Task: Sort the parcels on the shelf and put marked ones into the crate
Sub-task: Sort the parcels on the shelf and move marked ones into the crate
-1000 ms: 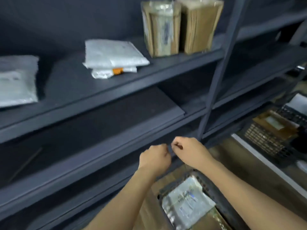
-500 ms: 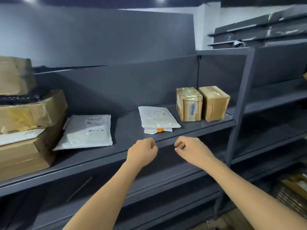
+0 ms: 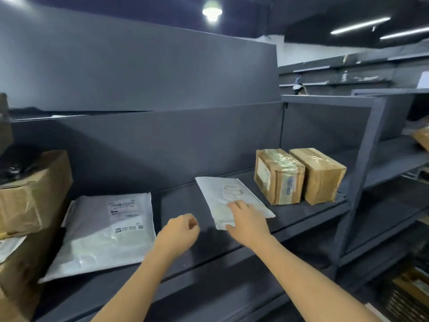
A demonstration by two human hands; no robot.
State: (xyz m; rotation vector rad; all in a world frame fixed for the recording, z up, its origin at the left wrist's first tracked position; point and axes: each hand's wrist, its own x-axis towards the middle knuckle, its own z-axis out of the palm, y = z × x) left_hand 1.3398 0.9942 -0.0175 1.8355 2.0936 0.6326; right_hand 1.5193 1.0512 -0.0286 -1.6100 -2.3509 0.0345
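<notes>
Here, the right hand (image 3: pixel 248 224) lies on a small white parcel (image 3: pixel 232 194) on the shelf (image 3: pixel 181 205).
The parcel lies flat, label up, just left of the brown boxes (image 3: pixel 278 177). The fingers (image 3: pixel 234 205) rest fairly straight on its near end, thumb at its near edge; whether they pinch it cannot be told. Further left of the boxes, the left hand (image 3: pixel 178 235) hovers in a loose, empty fist, apart from the parcel. A larger white parcel (image 3: pixel 104 228) lies farthest left of the boxes.

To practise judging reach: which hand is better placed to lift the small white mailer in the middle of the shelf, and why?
Right. The right hand grips the small white mailer at its near end; the left hand is curled, holding nothing, above the shelf beside it.
</notes>
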